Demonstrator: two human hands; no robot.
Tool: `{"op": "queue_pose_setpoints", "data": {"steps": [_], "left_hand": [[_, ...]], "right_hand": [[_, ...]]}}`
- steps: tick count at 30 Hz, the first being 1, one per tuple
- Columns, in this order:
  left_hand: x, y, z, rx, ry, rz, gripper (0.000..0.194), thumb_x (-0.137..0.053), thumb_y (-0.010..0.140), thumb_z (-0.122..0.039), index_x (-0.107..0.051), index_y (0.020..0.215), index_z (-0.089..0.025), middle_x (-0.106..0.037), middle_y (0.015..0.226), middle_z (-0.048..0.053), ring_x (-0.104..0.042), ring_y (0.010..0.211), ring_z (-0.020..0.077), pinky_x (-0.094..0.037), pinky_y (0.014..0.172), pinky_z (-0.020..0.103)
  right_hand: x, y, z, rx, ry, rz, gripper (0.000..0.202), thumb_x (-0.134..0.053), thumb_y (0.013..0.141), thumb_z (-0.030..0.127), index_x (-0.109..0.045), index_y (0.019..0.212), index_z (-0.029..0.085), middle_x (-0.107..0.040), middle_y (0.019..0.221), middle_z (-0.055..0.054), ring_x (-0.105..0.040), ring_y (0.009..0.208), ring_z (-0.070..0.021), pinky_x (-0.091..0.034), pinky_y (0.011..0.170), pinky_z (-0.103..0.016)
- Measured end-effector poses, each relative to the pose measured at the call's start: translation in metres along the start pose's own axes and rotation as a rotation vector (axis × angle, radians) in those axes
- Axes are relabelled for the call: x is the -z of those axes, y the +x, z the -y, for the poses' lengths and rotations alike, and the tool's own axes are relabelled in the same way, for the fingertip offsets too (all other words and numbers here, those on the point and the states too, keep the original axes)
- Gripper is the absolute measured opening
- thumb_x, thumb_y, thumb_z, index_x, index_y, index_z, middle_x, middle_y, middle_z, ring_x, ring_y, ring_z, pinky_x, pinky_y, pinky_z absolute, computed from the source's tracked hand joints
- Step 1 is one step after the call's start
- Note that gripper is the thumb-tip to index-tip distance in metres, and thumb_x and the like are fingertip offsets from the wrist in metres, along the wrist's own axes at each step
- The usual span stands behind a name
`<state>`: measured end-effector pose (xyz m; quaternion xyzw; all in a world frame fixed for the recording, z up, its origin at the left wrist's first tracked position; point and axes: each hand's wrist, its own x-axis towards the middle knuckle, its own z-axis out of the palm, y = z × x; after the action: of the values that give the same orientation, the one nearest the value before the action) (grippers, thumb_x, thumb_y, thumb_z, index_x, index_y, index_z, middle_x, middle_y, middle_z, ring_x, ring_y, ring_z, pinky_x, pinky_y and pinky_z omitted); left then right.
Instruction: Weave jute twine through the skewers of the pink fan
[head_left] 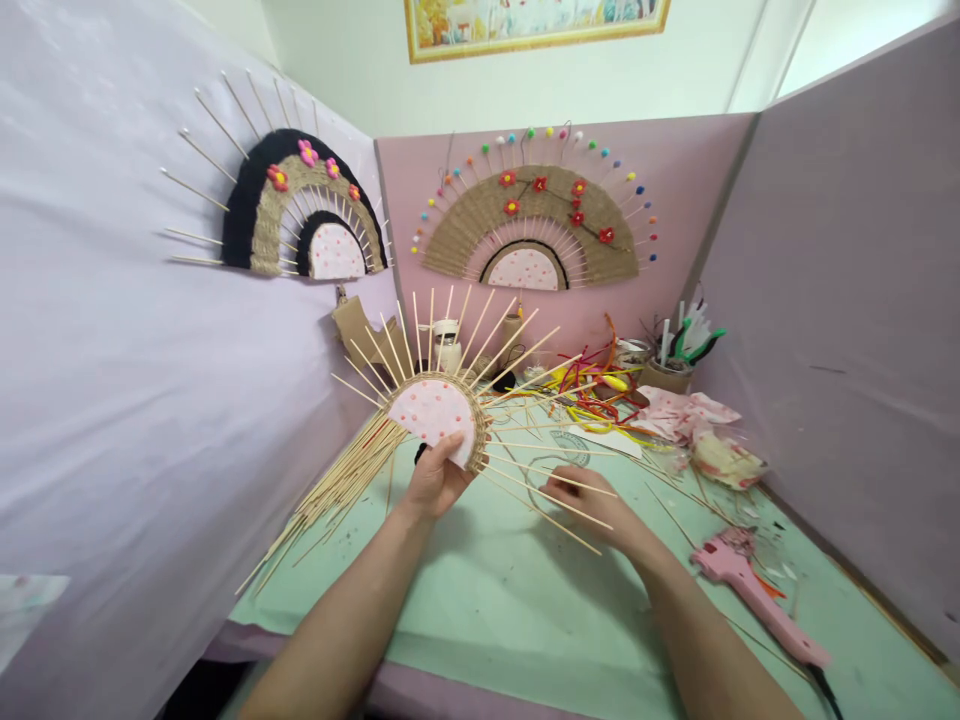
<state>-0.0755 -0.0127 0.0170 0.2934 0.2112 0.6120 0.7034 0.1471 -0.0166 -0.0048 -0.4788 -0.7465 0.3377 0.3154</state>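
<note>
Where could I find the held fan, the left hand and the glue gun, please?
Held fan (pixel 433 411): head view, on its dotted half-disc.
Left hand (pixel 436 480): head view, on its middle, near the thumb's base.
Glue gun (pixel 765 604): head view, on its pink handle.

We find no legible text, label, brand or number. We note printed marks on the clear, protractor-like curved piece (pixel 573 447) on the green tabletop (pixel 487 590); they are too small to read.

Spotted half-round fan (pixel 431 410), tilted, stick-rayed
</note>
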Motion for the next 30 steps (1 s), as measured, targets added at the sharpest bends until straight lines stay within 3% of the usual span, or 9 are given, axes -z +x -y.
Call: {"op": "queue_pose_setpoints", "data": {"steps": [4,9,17,23,30], "left_hand": [[-0.005,-0.003,0.009,0.054,0.010,0.081,0.028,-0.058,0.076,-0.018,-0.060,0.102,-0.011,-0.068,0.090,0.008,-0.062,0.079,0.0146,-0.048,0.069,0.025],[-0.012,-0.007,0.021,0.131,0.011,0.147,0.028,-0.056,0.077,-0.021,-0.062,0.101,-0.008,-0.068,0.090,0.010,-0.062,0.079,0.0159,-0.046,0.073,0.026],[-0.014,-0.007,0.021,0.171,-0.011,0.190,0.024,-0.054,0.079,-0.024,-0.064,0.096,-0.010,-0.068,0.088,0.009,-0.061,0.080,0.0166,-0.044,0.079,0.030],[-0.008,-0.005,0.019,0.191,0.020,0.138,0.025,-0.056,0.078,-0.027,-0.064,0.096,-0.011,-0.068,0.088,0.009,-0.063,0.079,0.0182,-0.046,0.077,0.032],[-0.002,0.000,0.011,0.101,-0.012,0.063,0.020,-0.055,0.079,-0.022,-0.063,0.093,-0.011,-0.069,0.083,0.007,-0.064,0.077,0.0163,-0.047,0.079,0.031]], "right_hand": [[-0.032,-0.012,0.023,0.142,-0.098,0.318,0.019,-0.049,0.080,0.029,-0.055,0.067,0.017,-0.049,0.059,0.004,-0.041,0.055,-0.0086,-0.029,0.051,-0.020],[-0.050,-0.019,0.036,0.204,-0.059,0.461,0.016,-0.049,0.079,0.025,-0.057,0.068,0.015,-0.049,0.058,0.003,-0.043,0.055,-0.0084,-0.030,0.052,-0.019],[-0.046,-0.019,0.021,0.214,-0.112,0.423,0.016,-0.050,0.079,0.027,-0.058,0.071,0.016,-0.051,0.060,0.003,-0.043,0.055,-0.0083,-0.029,0.052,-0.020],[-0.035,-0.020,0.029,0.203,-0.108,0.430,0.018,-0.048,0.080,0.026,-0.058,0.069,0.017,-0.050,0.058,0.004,-0.042,0.054,-0.0076,-0.029,0.052,-0.020],[-0.025,-0.017,0.025,0.121,-0.151,0.372,0.016,-0.048,0.081,0.027,-0.057,0.070,0.018,-0.050,0.061,0.004,-0.042,0.058,-0.0083,-0.030,0.053,-0.020]]}}
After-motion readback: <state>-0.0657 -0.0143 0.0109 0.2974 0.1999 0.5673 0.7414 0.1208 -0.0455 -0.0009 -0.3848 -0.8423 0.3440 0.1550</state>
